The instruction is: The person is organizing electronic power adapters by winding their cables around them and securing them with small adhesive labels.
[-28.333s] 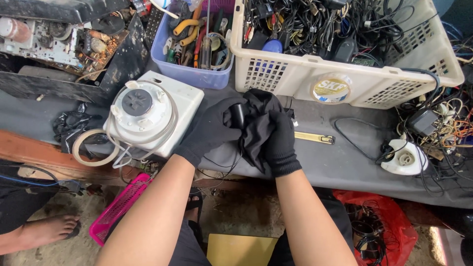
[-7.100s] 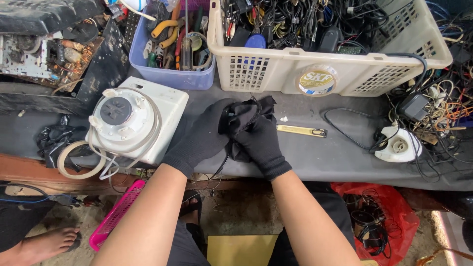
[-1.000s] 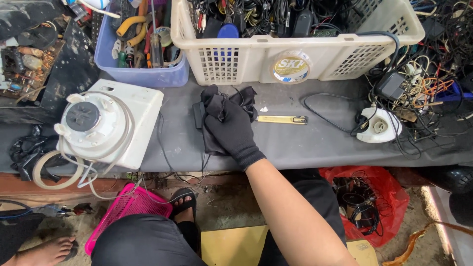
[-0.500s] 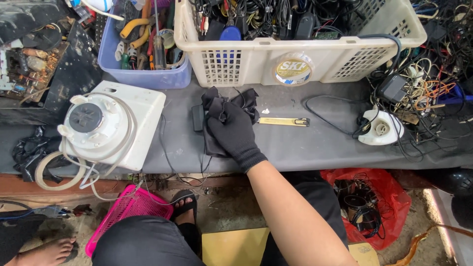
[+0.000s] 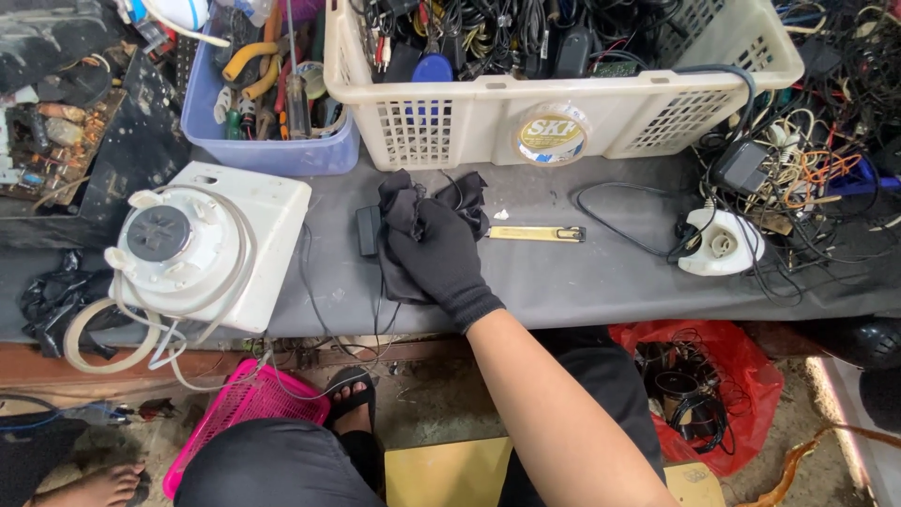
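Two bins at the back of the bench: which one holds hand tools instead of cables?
The smaller blue bin, on the left behind the white appliance. It holds pliers and screwdrivers; the wide cream lattice basket beside it is packed with black cables and adapters.

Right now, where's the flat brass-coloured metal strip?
In the head view, the flat brass-coloured metal strip lies on the grey bench, just right of the black-gloved right hand and below the cream plastic basket.
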